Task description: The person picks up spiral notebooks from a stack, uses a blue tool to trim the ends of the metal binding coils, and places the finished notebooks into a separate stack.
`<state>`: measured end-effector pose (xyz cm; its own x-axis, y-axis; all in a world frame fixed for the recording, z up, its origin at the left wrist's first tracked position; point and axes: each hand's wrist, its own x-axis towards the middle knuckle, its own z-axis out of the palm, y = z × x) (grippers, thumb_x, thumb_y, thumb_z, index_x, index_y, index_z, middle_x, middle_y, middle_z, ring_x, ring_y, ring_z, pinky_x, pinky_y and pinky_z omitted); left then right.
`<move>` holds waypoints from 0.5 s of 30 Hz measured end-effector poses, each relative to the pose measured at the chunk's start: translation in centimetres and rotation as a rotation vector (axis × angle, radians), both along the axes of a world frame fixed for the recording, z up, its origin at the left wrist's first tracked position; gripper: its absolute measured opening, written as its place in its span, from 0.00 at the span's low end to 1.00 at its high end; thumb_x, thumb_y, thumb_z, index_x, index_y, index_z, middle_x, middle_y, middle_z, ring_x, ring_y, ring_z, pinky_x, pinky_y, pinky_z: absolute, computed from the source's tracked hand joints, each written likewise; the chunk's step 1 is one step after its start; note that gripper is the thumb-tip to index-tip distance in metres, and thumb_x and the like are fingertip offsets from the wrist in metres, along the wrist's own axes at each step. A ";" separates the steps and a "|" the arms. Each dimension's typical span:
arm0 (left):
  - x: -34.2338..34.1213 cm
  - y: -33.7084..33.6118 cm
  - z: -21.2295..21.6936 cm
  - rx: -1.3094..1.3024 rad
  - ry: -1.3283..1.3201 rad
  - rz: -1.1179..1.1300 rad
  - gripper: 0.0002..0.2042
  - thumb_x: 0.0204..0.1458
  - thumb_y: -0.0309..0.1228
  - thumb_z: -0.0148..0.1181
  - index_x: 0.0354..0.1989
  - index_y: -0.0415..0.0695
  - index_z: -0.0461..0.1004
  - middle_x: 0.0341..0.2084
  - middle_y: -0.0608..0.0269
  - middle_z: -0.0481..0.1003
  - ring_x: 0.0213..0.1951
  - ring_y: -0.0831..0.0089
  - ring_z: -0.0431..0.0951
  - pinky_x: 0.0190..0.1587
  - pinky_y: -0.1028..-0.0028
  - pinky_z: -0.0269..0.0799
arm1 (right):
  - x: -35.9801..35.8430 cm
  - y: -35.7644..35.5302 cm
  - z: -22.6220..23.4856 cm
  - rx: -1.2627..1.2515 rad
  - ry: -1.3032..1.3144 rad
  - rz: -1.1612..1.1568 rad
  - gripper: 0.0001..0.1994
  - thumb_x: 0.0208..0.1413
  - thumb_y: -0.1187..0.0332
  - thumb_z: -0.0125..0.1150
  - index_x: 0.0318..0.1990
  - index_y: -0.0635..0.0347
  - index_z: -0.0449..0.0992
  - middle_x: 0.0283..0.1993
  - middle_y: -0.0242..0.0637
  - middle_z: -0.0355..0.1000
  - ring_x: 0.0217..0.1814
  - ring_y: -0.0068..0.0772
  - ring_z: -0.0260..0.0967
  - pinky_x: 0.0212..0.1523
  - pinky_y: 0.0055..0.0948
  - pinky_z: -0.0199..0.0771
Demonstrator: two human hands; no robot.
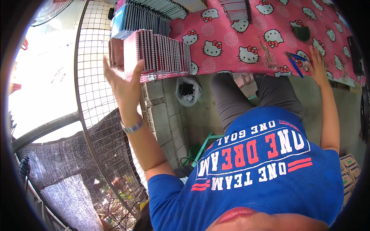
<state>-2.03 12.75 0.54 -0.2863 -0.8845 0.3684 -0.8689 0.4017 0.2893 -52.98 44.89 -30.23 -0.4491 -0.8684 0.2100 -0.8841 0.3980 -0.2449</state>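
My left hand [125, 86] is raised at the near left corner of a row of spiral-bound notebooks [163, 52]. Its thumb and fingers are spread with nothing between them; whether the thumb touches the nearest pink cover I cannot tell. The notebooks stand packed together, their wire spines showing. On the right, my right hand [319, 69] lies at the table's front edge, fingers stretched out. Right beside its thumb lies a pair of blue-handled pliers or cutters [296, 63], partly open; contact between them is unclear.
More spiral notebooks [140, 19] stand behind, and another stack [236, 9] sits at the far middle. A pink patterned cloth [216, 63] covers the table. A dark green object [301, 34] lies at right. Wire mesh [94, 61] borders the left; a bag-lined bin [189, 92] stands below.
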 end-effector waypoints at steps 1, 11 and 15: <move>-0.1 1.8 -0.1 -0.030 0.120 0.066 0.51 0.45 0.56 0.68 0.68 0.35 0.48 0.61 0.40 0.56 0.63 0.50 0.59 0.64 0.56 0.56 | 1.0 0.3 0.4 0.001 -0.002 0.000 0.36 0.61 0.43 0.49 0.72 0.46 0.51 0.75 0.44 0.45 0.76 0.57 0.42 0.70 0.58 0.45; -2.0 3.8 -9.7 -0.051 0.352 0.244 0.29 0.44 0.50 0.72 0.39 0.32 0.74 0.25 0.58 0.76 0.27 0.71 0.75 0.32 0.70 0.72 | 5.8 -7.1 3.6 0.375 -0.094 -0.068 0.35 0.54 0.51 0.63 0.65 0.62 0.62 0.61 0.48 0.63 0.63 0.50 0.62 0.59 0.45 0.67; -3.5 2.5 -9.3 -0.093 0.351 0.270 0.20 0.50 0.43 0.69 0.29 0.33 0.79 0.20 0.58 0.79 0.21 0.72 0.77 0.28 0.70 0.71 | 9.9 -6.6 6.3 0.390 0.093 -0.044 0.42 0.47 0.51 0.69 0.66 0.64 0.58 0.58 0.48 0.64 0.63 0.51 0.61 0.58 0.46 0.68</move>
<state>-5.52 15.29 -8.75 0.1065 -0.8688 0.4836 -0.8020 0.2125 0.5582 -43.06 38.29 -23.93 -0.4824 -0.8713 -0.0896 -0.8753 0.4834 0.0121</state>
